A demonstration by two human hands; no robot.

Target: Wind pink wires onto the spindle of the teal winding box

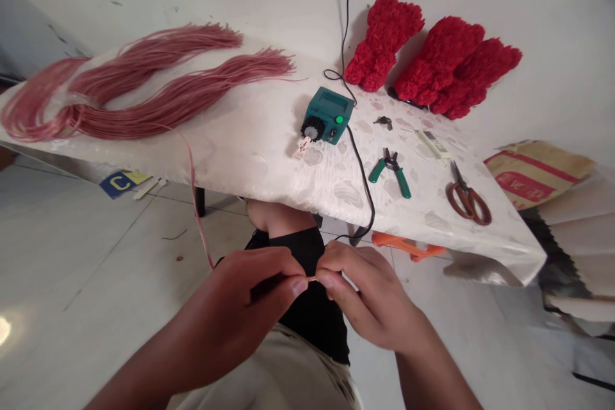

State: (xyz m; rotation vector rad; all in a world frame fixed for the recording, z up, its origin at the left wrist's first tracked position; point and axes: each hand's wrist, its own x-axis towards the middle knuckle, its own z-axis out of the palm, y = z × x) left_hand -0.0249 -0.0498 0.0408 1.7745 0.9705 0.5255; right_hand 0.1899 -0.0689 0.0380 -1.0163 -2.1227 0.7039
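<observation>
My left hand (254,291) and my right hand (368,291) meet fingertip to fingertip below the table's front edge, over my lap. Both pinch the end of a thin pink wire (198,205), which runs up from my left hand to the table. The wire's tip shows as a small bright bit between my thumbs. A large bundle of the same pink wires (144,90) lies spread across the left part of the white table (269,154).
On the table: a teal box (327,115) with a black knob and green button, its black cable hanging over the edge, green-handled pliers (391,170), brown-handled scissors (466,195), keys, a white remote, three red fluffy pieces (432,57). A sack (533,170) lies right.
</observation>
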